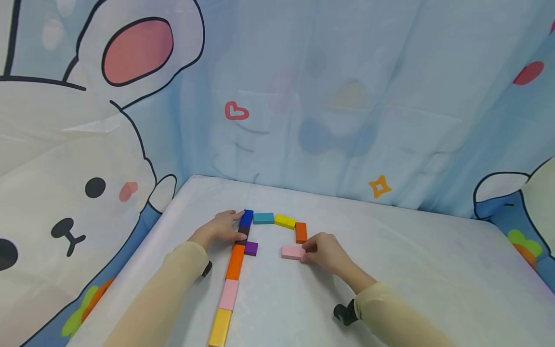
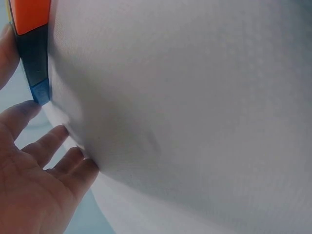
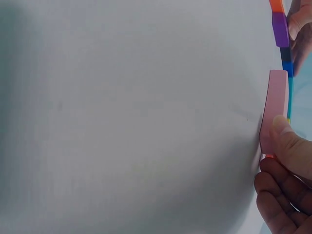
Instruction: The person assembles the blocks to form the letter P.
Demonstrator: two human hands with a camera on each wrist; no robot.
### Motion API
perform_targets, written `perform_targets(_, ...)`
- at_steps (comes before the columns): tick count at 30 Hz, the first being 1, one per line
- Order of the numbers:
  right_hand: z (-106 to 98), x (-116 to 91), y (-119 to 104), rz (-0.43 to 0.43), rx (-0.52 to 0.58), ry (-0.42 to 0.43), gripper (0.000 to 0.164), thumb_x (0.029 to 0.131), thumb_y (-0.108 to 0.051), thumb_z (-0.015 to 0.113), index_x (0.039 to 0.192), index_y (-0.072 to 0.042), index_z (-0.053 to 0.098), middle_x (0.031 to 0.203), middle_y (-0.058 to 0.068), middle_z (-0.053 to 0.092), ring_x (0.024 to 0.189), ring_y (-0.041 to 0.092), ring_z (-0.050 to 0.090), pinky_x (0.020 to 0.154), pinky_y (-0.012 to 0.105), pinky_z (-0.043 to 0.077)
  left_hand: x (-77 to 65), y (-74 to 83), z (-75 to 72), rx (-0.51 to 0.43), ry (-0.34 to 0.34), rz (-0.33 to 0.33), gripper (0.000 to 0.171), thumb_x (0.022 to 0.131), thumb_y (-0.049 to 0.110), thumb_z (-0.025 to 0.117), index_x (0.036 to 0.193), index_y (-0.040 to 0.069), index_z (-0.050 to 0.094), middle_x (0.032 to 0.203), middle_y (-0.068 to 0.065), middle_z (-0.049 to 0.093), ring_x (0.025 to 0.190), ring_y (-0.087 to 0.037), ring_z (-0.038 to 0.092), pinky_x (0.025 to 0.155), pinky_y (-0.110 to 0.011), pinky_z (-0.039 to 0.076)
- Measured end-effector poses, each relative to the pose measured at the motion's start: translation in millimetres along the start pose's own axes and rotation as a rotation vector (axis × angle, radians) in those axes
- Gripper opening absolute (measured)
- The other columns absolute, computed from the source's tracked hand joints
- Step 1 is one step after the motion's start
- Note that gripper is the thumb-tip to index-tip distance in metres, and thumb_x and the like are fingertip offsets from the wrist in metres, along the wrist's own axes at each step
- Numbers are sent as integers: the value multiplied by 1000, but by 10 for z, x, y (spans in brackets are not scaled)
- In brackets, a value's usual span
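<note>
A pink block (image 1: 292,252) is pinched by its right end between the thumb and fingers of my right hand (image 1: 327,253). In the right wrist view the same pink block (image 3: 276,102) shows lengthwise, with the thumb on its near side. My left hand (image 1: 221,226) rests at the far end of a line of blocks. One fingertip touches the blue block (image 1: 246,218), and the thumb lies against the black block (image 1: 243,234); its other fingers are loosely extended on the cloth (image 2: 146,97). A purple block (image 1: 251,248) sits right of the line, close to that thumb.
Toward me the line continues with an orange block (image 1: 235,262), another pink block (image 1: 229,295) and a yellow-orange block (image 1: 220,327). From the blue block, a teal block (image 1: 263,219), a yellow block (image 1: 284,221) and a smaller orange block (image 1: 301,233) curve right. A printed curtain (image 1: 303,96) hangs behind.
</note>
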State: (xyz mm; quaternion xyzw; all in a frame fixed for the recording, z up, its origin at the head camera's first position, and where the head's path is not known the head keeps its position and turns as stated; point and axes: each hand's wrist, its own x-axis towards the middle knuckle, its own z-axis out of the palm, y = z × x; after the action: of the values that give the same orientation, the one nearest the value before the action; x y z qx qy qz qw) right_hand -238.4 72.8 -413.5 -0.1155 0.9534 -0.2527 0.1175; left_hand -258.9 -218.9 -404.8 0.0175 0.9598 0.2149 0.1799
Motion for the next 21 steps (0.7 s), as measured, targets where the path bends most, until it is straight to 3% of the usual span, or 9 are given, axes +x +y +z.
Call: perform_targets(21, 202, 33, -191, -28, 64, 1, 29, 84, -15, 85, 112, -7, 79, 91, 1, 72, 82, 14, 58, 79, 27, 59, 2, 4, -3, 12, 1, 0, 78, 96, 33, 71, 162, 18, 31, 167, -19, 28, 154, -40, 28, 123, -59, 31)
